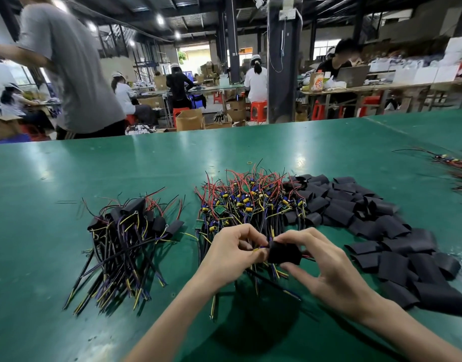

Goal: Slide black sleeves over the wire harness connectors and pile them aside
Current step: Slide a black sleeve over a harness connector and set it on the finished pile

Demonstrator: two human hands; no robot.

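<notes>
While the left hand (231, 250) pinches a harness's wires (258, 249), the right hand (326, 267) grips a black sleeve (284, 253) between both hands, low in the frame's centre, above the green table (94, 165).

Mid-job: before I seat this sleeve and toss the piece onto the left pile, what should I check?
1. Right hand pinches the black sleeve: ok.
2. Left hand grips the harness wires at the sleeve's mouth: ok.
3. Sleeve fully over the connector: cannot tell, it is hidden inside the sleeve.
4. Finished pile lies to the left on the green table: ok.
5. Spare sleeves heaped to the right: ok.
</notes>
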